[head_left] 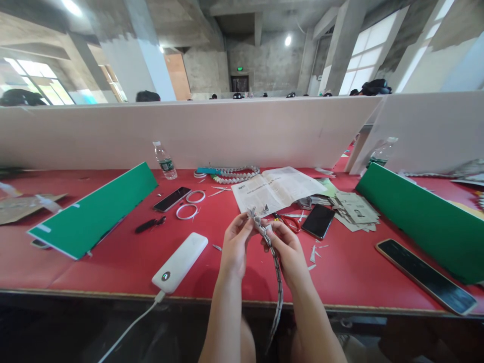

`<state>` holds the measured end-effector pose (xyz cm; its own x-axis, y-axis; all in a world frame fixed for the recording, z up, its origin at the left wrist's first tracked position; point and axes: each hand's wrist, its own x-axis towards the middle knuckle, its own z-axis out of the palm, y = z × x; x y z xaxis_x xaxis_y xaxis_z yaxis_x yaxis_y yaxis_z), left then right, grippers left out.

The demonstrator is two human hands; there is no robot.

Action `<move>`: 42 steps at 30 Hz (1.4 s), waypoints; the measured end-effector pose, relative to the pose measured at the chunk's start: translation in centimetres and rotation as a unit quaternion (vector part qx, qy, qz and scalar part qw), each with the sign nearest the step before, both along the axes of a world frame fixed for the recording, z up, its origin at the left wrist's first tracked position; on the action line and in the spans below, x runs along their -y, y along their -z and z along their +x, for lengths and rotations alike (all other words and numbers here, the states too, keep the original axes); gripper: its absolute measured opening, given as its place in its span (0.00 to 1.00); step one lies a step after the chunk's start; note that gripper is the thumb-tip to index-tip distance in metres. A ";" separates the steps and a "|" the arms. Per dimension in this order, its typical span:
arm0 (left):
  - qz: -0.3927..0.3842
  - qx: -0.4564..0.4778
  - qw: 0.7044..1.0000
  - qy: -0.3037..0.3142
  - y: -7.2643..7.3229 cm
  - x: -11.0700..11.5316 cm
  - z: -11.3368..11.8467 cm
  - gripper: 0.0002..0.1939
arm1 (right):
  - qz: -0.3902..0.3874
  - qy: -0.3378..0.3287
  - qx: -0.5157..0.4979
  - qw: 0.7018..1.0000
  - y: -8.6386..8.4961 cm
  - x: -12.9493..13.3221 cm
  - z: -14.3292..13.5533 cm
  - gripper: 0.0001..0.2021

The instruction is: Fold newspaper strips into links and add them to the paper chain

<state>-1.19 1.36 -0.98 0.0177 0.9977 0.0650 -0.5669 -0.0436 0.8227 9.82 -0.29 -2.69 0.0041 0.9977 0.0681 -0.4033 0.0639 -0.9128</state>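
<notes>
Red covers the table [124, 272]; a green board [102, 212] stands at left, a second green board [423, 222] at right; between them lies an open newspaper [276, 189]; a folded-paper strip [279, 280] is held up above the table's near edge, its tail hanging past it; the left hand [233, 241] pinches its upper end, fingers nearly together; the right hand [286, 246], likewise closed, grips it just below; red-handled scissors [293, 223] lie just beyond.

Paper chain [279, 282] held between left hand [235, 243] and right hand [288, 247] above table [113, 269], power bank [181, 262] set to their left, newspaper [274, 189] spread behind, smartphone [318, 221] laid between right hand and piled papers [357, 210], water bottle [165, 164] stood back left before partition [212, 132]
</notes>
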 end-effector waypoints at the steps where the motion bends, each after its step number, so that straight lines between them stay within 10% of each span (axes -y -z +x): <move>1: -0.003 0.004 1.000 0.005 0.0 0.0 0.0 0.10 | 0.003 -0.004 0.006 1.000 0.0 0.0 0.1 0.10; 10: -0.064 0.139 0.987 0.045 -0.2 -0.2 0.4 0.06 | 0.073 0.126 0.027 0.989 -0.7 0.7 -0.4 0.06; 21: 0.009 0.102 0.986 0.134 -0.9 1.1 1.6 0.06 | 0.034 0.041 -0.144 0.988 -0.6 0.1 1.3 0.10; 29: 0.037 -0.018 0.997 0.064 -0.8 1.4 2.6 0.12 | 0.123 0.314 0.124 0.933 -1.4 1.7 0.9 0.04; 42: 0.032 -0.057 0.995 0.075 -0.3 1.3 3.2 0.11 | 0.129 0.286 0.152 0.937 -0.8 1.5 1.3 0.05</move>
